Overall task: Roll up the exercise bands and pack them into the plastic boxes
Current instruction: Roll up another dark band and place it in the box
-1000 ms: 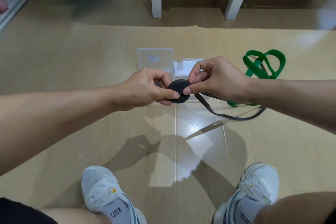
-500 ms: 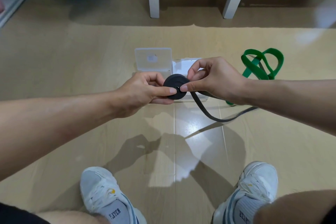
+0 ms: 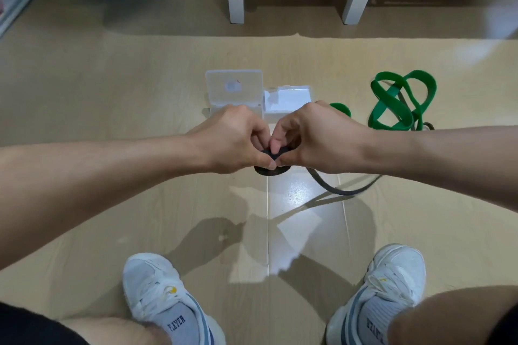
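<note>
Obs.: both hands meet over the pale wood-look floor [image 3: 140, 204], in front of two clear plastic boxes. Left hand [image 3: 232, 140] and right hand [image 3: 316, 137] have fingers curled inward, thumbs and fingertips pinched together on a flat black rubber exercise band wound into a disc-shaped coil [image 3: 271, 169]; most of the coil is hidden under the fingers, only its lower edge shows. The unwound tail [image 3: 336, 190] runs from the coil down and rightward in a slack curve toward the floor. Beyond the hands: open clear plastic box with raised lid [image 3: 234, 87] and second clear plastic box [image 3: 291, 98] just beside it; a loose green rubber loop band [image 3: 398, 103] lies to the right, not yet rolled. Handling judgement: band is light, soft, elastic; the coil likely wants to spring open if pinch pressure drops. Best hold is across the flat faces of the disc, one thumb trapping the outer turn, other hand feeding the tail under light tension. Rubber looks grippy, slip risk low.
</note>
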